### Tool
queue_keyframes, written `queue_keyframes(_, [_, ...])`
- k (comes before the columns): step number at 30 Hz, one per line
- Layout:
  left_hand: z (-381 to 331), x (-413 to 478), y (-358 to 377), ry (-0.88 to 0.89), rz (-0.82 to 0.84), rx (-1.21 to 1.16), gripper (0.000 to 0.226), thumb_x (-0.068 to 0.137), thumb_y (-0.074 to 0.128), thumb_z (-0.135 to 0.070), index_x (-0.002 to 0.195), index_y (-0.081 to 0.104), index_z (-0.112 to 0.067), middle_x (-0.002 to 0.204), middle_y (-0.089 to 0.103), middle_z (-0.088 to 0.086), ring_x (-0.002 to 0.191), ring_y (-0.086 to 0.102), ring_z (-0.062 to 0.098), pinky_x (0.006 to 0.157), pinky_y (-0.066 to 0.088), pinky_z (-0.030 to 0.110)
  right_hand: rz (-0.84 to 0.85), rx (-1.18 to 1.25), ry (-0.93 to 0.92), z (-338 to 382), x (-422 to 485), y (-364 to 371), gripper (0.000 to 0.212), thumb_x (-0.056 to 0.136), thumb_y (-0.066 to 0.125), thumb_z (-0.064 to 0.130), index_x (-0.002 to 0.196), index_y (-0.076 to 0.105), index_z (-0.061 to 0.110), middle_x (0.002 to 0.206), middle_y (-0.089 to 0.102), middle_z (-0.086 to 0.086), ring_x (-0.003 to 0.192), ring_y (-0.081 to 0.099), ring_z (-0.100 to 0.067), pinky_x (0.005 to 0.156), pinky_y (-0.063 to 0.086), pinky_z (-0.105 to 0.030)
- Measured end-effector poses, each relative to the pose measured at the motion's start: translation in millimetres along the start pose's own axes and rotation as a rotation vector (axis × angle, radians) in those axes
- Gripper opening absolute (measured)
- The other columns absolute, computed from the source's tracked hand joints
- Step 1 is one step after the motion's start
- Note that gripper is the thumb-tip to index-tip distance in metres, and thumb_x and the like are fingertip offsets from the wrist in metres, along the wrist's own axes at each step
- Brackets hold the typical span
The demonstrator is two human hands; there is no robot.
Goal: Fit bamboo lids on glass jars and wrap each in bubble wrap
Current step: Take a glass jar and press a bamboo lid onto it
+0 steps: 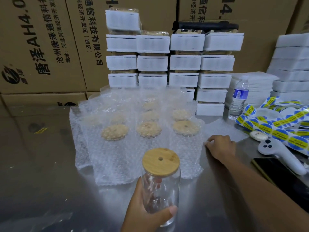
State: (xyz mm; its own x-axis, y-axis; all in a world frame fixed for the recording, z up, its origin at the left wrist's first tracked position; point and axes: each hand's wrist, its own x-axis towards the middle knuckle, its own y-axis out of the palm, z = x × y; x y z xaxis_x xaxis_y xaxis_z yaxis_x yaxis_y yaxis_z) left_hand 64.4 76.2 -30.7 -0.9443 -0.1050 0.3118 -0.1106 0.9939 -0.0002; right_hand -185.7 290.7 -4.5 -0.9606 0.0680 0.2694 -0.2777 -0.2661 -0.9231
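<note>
- A clear glass jar (160,195) stands out at the lower centre of the frame, upright, with a round bamboo lid (160,161) seated flat on its mouth. The lid has a small hole in the middle.
- The left grip (147,213), a bare hand, is wrapped round the jar's lower body, thumb across the front.
- The jar looks stiff, smooth and breakable, and probably slippery. The wall below the shoulder seems the safe hold; the lid may lift off if it is used as a handle.
- The right grip (220,144), at centre right, has its fingers curled onto the near edge of a loose bubble-wrap sheet (222,128), seemingly pinching it. The sheet should be light and floppy.
- Just beyond the jar, mid-frame, several wrapped jars (115,132) stand in rows, their lids showing through the wrap.
- All of this rests on a steel table (41,173).
- At the upper centre are stacked white foam packs (185,62), with brown cartons (41,39) behind them.
- At the right edge are a water bottle (238,99) and strips of blue-and-yellow stickers (275,129).
</note>
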Motion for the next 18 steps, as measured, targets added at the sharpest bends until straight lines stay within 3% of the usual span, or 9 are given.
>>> queue_keyframes(2, [2.4, -1.5, -1.0, -0.021, -0.019, -0.003, 0.079, 0.046, 0.086, -0.03, 0.117, 0.054, -0.043, 0.116, 0.064, -0.016, 0.114, 0.06, 0.006, 0.08, 0.053, 0.022, -0.028, 0.02, 0.006, -0.3, -4.0, -0.1, 0.023, 0.093, 0.053, 0.035, 0.107, 0.069, 0.027, 0.109, 0.066, -0.007, 0.115, 0.047, -0.027, 0.092, 0.034, -0.038])
queue_keyframes(7, [3.5, -3.7, 0.3, -0.026, -0.036, 0.021, 0.073, 0.047, 0.086, -0.031, 0.106, 0.055, -0.061, 0.117, 0.064, -0.02, 0.112, 0.06, 0.001, 0.08, 0.053, 0.021, -0.162, 0.307, 0.054, -0.8, -22.9, -13.9, 0.022, 0.092, 0.057, 0.035, 0.098, 0.069, 0.017, 0.096, 0.07, -0.008, 0.106, 0.056, -0.032, 0.09, 0.036, -0.04])
queue_keyframes(12, [3.7, -6.4, 0.7, -0.054, -0.075, -0.006, 0.08, 0.046, 0.087, -0.036, 0.115, 0.051, -0.057, 0.12, 0.064, -0.018, 0.117, 0.059, 0.005, 0.093, 0.052, 0.036, -0.323, 0.741, 0.055, -6.7, -64.6, -40.3, 0.013, 0.09, 0.063, 0.025, 0.081, 0.06, 0.016, 0.073, 0.059, -0.004, 0.079, 0.06, -0.028, 0.071, 0.04, -0.032])
queue_keyframes(15, [2.4, -9.5, 2.1, -0.06, -0.098, -0.01, 0.088, 0.044, 0.087, -0.04, 0.124, 0.048, -0.043, 0.12, 0.064, -0.015, 0.115, 0.059, 0.002, 0.088, 0.053, 0.025, -0.364, 0.913, 0.0, -7.4, -100.5, -56.9, 0.015, 0.09, 0.064, 0.02, 0.076, 0.058, 0.021, 0.076, 0.062, -0.003, 0.069, 0.053, -0.011, 0.066, 0.038, -0.023])
queue_keyframes(18, [-2.9, -12.3, 4.3, -0.055, -0.11, -0.021, 0.086, 0.046, 0.086, -0.042, 0.124, 0.049, -0.042, 0.118, 0.063, -0.017, 0.111, 0.059, -0.002, 0.078, 0.05, 0.013, -0.343, 0.983, -0.116, -3.3, -139.2, -73.3, 0.021, 0.09, 0.062, 0.014, 0.075, 0.057, 0.027, 0.081, 0.062, 0.003, 0.075, 0.054, -0.008, 0.074, 0.04, -0.016])
